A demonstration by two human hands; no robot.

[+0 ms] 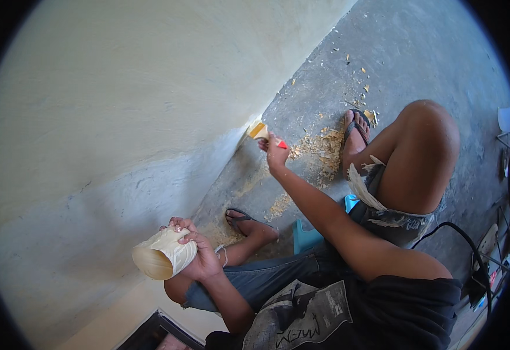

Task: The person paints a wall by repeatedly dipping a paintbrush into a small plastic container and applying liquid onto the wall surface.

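Observation:
My right hand (277, 151) grips a flat paintbrush (259, 131) with a red-tipped handle. Its bristles touch the foot of the wall (119, 100), where the wall meets the floor. A cream coating covers the upper wall and a paler, bare-looking patch lies lower down. In my left hand (202, 253) is a paint-smeared cream cup-like container (163, 253), tilted with its opening facing left; cream paint shows inside. Paint marks my left fingers.
Wood shavings or flakes (320, 153) lie scattered on the concrete floor (412, 52) around my sandalled feet. A blue plastic stool (305, 236) is beneath me. A black cable (460, 232) curves at right, near metal-legged items. A dark frame (150, 332) stands at bottom left.

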